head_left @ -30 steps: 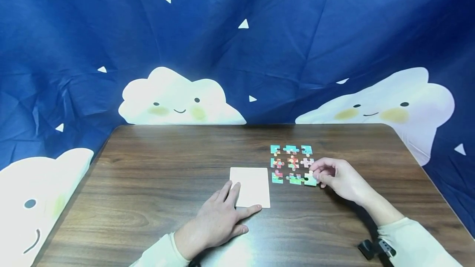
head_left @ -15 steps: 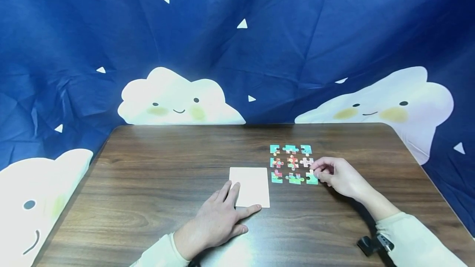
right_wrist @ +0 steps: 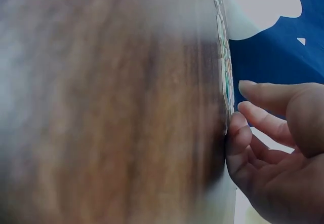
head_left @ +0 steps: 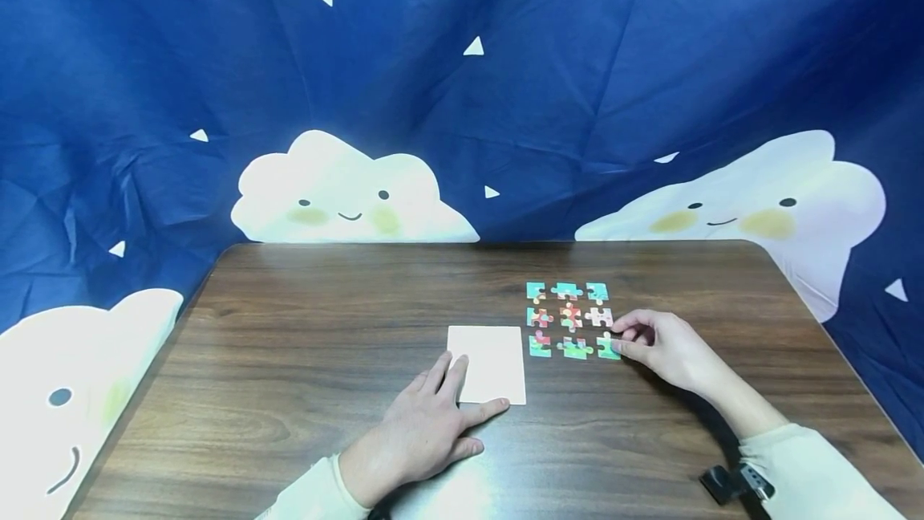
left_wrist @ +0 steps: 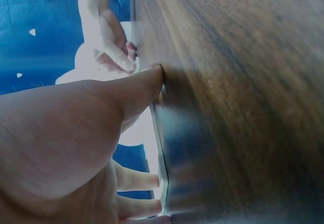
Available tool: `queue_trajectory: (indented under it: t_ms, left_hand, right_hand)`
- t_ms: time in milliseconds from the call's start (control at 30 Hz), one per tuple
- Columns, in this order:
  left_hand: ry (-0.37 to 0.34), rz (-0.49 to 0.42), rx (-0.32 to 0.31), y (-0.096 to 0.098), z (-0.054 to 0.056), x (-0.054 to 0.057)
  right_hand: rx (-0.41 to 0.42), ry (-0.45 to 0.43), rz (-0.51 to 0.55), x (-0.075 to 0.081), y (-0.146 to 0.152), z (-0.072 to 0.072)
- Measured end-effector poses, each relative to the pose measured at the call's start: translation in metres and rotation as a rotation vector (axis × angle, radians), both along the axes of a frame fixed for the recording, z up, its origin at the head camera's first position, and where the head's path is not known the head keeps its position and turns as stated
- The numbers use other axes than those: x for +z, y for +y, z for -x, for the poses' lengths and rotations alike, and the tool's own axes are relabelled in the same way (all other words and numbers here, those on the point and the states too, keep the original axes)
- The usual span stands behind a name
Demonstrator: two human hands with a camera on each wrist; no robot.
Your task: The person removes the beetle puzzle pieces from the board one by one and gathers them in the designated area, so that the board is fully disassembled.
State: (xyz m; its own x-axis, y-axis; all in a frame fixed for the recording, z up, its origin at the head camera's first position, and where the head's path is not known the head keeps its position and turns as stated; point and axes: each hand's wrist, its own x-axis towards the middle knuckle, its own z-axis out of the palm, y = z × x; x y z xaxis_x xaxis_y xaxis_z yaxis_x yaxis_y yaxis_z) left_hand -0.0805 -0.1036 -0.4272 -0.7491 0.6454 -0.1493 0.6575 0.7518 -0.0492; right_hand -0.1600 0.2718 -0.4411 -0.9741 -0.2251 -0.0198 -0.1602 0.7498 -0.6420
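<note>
In the head view several jigsaw pieces lie spaced apart in a square grid, among them a red middle piece (head_left: pixel 570 316) and a pale pink piece (head_left: pixel 598 316). My right hand (head_left: pixel 667 349) is at the grid's near right corner, beside a green corner piece (head_left: pixel 606 347). From the right wrist view, thumb and index finger are apart and no piece shows between them; the other fingers curl loosely by the tabletop. My left hand (head_left: pixel 426 428) rests with fingers spread on a white square board (head_left: pixel 491 359), over its left and near edges.
The brown wooden table (head_left: pixel 303 327) fills the lower part of the head view. Behind it hangs a blue cloth (head_left: pixel 404 87) printed with white clouds and triangles. A black wrist strap device (head_left: pixel 722 484) sits by the right sleeve.
The green corner piece has shifted slightly right and now stands apart from its neighbour. My right thumb and fingers have spread and drawn back a little. The left hand stays put.
</note>
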Motion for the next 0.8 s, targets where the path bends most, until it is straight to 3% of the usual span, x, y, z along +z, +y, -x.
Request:
queue_trajectory:
  t_ms: [367, 800]
  left_hand:
    - [-0.055, -0.027, 0.029, -0.0013, -0.0008, 0.0017]
    - [-0.018, -0.046, 0.007, -0.0004, -0.0011, 0.0005]
  right_hand:
    - [-0.008, -0.037, -0.032, -0.0017, -0.0029, -0.0032]
    - [0.003, -0.037, -0.040, -0.0021, -0.0003, -0.0035]
